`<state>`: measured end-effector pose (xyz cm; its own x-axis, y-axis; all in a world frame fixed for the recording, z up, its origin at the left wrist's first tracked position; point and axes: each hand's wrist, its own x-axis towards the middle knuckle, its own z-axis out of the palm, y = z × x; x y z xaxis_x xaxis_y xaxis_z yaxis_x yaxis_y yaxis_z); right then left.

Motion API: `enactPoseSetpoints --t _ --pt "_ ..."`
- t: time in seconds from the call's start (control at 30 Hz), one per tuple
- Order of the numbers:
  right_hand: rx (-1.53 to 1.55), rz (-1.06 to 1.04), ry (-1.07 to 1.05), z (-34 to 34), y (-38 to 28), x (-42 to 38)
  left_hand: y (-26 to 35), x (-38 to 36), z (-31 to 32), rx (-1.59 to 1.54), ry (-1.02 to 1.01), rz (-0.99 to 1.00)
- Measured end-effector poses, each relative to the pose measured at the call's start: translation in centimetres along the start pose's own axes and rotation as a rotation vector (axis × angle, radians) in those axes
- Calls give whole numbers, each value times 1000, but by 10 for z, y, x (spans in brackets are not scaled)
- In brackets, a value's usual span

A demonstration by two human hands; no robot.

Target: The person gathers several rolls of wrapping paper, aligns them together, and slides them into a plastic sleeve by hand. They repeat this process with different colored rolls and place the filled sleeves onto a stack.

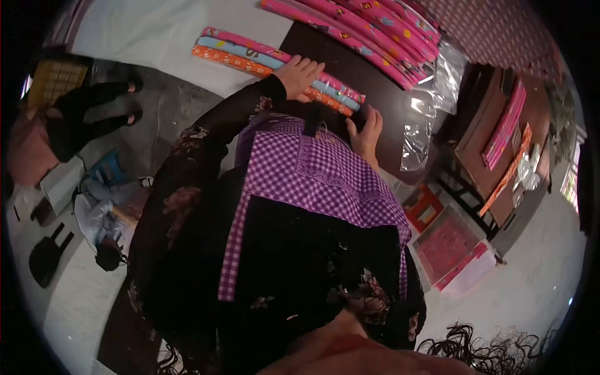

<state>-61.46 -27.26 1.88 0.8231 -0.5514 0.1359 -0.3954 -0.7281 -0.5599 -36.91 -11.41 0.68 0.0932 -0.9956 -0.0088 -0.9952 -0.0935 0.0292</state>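
Head: dark table [389,134], pale floor [525,256]

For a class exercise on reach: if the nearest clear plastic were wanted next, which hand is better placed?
Probably the right hand: it is open by the roll ends, nearer the clear plastic, while the left hand lies across the three rolls.

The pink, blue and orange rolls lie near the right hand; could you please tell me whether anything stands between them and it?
Nothing visible stands between the right hand and the nearby ends of the rolls; the left hand lies across them farther along.
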Motion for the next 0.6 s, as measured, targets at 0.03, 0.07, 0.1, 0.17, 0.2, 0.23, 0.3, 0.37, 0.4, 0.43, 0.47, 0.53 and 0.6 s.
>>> enactPoseSetpoints --t 0.03,0.07,0.1,0.17,0.2,0.23,0.3,0.37,0.4,0.43,0.47,0.53,0.6 --pt "67 43 57 1 3 -5 -1 0 3 11 29 11" --pt "41 77 74 1 6 -11 0 4 6 23 62 18" --pt "137 196 50 1 4 -14 1 7 0 12 18 -5" --pt "226 334 48 5 0 -19 2 14 -7 3 9 7" --pt "404 456 57 7 -4 -21 3 14 -8 8 -8 -19" --pt "588 568 66 9 -6 -20 3 14 -6 23 43 -6" --pt "617 623 65 11 -7 -17 5 17 -7 -17 -26 -17" --pt "686 705 29 12 -7 -11 5 19 -11 -50 -100 -36" --pt "686 711 40 12 -7 -10 6 19 -13 -55 -117 -45" --pt "731 755 38 12 -6 -8 5 21 -15 -58 -132 -55" --pt "775 797 36 10 -5 -7 5 22 -17 -58 -128 -46" --pt "812 813 22 3 -10 -2 6 21 -18 -59 -125 -54" --pt "849 820 6 -2 -10 3 4 20 -15 -54 -53 -35"
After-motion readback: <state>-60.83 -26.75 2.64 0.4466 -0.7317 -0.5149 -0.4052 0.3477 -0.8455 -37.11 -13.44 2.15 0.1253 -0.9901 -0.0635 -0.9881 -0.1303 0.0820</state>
